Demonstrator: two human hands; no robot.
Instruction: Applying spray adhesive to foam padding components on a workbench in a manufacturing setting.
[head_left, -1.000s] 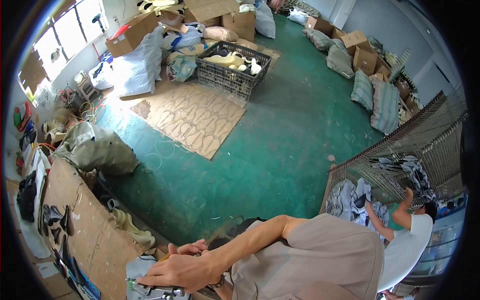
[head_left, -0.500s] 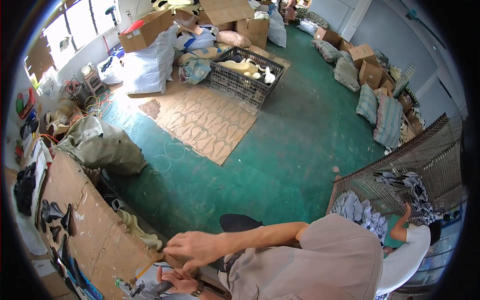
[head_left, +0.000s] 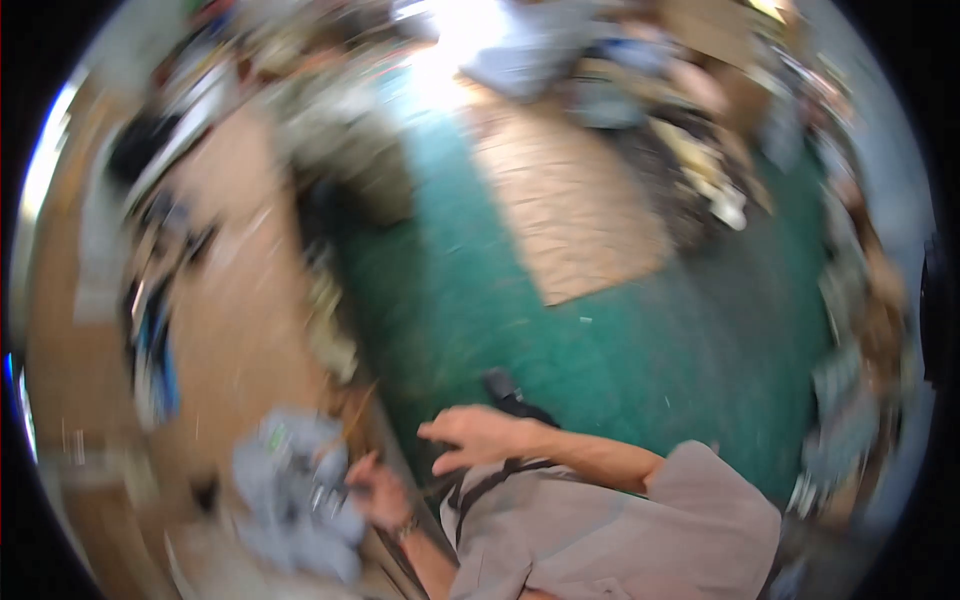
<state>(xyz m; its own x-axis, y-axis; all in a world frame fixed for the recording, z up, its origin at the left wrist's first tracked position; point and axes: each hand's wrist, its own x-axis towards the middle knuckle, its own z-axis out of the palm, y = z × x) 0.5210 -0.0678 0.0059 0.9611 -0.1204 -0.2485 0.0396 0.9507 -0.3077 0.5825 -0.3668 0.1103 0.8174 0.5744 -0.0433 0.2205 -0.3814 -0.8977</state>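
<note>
The floor (head_left: 600, 340) under you is dark green, and a light brown cardboard sheet (head_left: 575, 215) with a faint criss-cross pattern lies on it. The table (head_left: 235, 330) at your left is tan brown, and the cloth (head_left: 290, 490) on it is pale grey-blue. Your shirt (head_left: 620, 540) is plain greyish brown.

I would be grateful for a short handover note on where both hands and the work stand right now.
The picture is motion-blurred.
Left hand: at the edge of the grey bundle on the cardboard-topped bench; grip unclear.
Right hand: fingers spread, empty, over the green floor, apart from the bundle.
Done: the bundle lies on the bench.
Left: cannot be judged through the blur.
</note>
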